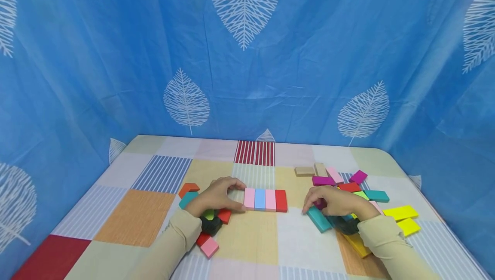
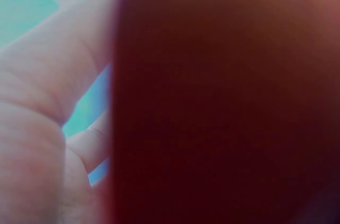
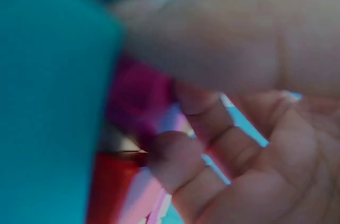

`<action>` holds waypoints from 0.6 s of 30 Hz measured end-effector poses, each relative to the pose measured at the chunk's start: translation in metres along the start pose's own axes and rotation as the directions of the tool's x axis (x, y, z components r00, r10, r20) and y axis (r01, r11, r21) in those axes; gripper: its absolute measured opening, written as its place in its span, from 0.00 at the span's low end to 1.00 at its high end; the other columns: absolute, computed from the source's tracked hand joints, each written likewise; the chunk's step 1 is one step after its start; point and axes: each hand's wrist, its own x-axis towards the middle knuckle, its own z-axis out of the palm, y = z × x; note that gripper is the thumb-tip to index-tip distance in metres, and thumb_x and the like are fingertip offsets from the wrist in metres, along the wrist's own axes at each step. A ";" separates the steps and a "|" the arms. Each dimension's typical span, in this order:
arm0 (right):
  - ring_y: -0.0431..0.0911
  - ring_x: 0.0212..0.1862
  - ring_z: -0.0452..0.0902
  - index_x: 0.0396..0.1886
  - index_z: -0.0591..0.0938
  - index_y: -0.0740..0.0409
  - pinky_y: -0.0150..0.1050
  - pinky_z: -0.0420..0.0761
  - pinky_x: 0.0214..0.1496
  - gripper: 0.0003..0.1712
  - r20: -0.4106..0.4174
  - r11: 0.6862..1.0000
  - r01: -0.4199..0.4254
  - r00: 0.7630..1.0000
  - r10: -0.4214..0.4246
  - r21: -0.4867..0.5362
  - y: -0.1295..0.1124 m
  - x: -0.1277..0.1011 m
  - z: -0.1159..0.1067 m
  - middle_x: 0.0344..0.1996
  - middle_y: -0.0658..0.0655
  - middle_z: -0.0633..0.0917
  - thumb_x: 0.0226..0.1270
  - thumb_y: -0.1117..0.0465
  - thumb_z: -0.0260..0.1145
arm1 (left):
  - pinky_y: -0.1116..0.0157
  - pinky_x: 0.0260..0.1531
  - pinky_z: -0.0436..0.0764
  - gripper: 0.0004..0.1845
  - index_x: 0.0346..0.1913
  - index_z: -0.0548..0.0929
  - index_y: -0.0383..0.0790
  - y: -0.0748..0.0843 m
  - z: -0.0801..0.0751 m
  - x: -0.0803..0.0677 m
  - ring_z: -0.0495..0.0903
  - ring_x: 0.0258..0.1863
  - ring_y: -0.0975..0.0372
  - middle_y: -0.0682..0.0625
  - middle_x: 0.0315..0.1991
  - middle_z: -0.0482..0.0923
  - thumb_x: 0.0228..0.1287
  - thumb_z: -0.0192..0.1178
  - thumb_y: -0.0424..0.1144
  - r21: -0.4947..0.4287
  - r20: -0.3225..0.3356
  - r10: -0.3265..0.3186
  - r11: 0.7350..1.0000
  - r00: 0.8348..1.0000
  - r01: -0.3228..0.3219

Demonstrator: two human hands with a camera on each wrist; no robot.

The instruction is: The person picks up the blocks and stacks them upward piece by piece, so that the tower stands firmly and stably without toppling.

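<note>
Nearest the lens, low in the frame, the left hand [image 1: 216, 196] curls thumb and forefinger against the pink end of a flat row of four blocks [image 1: 265, 200]: pink, blue, pink, red. Right of centre, the right hand [image 1: 335, 201] arches over a teal block [image 1: 319, 219]; whether its fingers grip it I cannot tell. Four blocks lie joined, judging by this; many loose blocks [image 1: 349, 185] lie scattered on the patchwork counter [image 1: 135, 215].
</note>
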 end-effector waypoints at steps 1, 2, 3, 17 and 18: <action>0.39 0.47 0.75 0.49 0.94 0.48 0.35 0.82 0.44 0.25 -0.005 1.000 0.006 1.000 -0.006 -0.003 0.002 0.000 0.000 0.44 0.44 0.84 0.57 0.77 0.76 | 0.51 0.59 0.68 0.29 0.56 0.87 0.44 0.000 0.000 0.000 0.75 0.52 0.59 0.56 0.50 0.83 0.52 0.84 0.49 -0.002 0.001 0.000 1.000 1.000 0.000; 0.40 0.45 0.75 0.49 0.93 0.48 0.35 0.82 0.43 0.23 -0.011 1.000 0.011 1.000 -0.011 0.001 0.004 0.000 0.000 0.43 0.44 0.84 0.58 0.76 0.77 | 0.51 0.59 0.68 0.30 0.56 0.87 0.43 0.000 -0.001 0.000 0.75 0.52 0.59 0.56 0.50 0.83 0.52 0.84 0.49 -0.005 0.002 0.001 1.000 1.000 -0.001; 0.40 0.44 0.75 0.49 0.93 0.50 0.36 0.81 0.42 0.21 -0.021 1.000 0.016 1.000 -0.016 0.001 0.005 0.000 0.000 0.41 0.44 0.83 0.59 0.74 0.78 | 0.51 0.58 0.67 0.30 0.57 0.87 0.43 0.000 -0.001 -0.001 0.75 0.52 0.60 0.56 0.50 0.82 0.52 0.84 0.49 -0.007 0.002 0.001 1.000 1.000 -0.001; 0.39 0.36 0.74 0.44 0.90 0.54 0.33 0.79 0.37 0.15 -0.079 0.998 -0.051 0.995 0.053 0.023 -0.003 0.007 -0.004 0.33 0.48 0.82 0.57 0.65 0.84 | 0.51 0.59 0.68 0.30 0.58 0.88 0.44 -0.003 0.000 0.000 0.75 0.52 0.59 0.55 0.51 0.83 0.52 0.84 0.49 -0.003 0.007 0.012 1.000 1.000 -0.012; 0.40 0.35 0.74 0.44 0.90 0.56 0.33 0.79 0.36 0.15 -0.083 0.998 -0.046 0.995 0.050 0.049 -0.003 0.007 -0.006 0.33 0.49 0.82 0.58 0.65 0.84 | 0.51 0.59 0.68 0.30 0.58 0.88 0.44 -0.003 0.000 0.000 0.75 0.52 0.59 0.55 0.51 0.83 0.52 0.84 0.49 -0.004 0.008 0.012 1.000 1.000 -0.012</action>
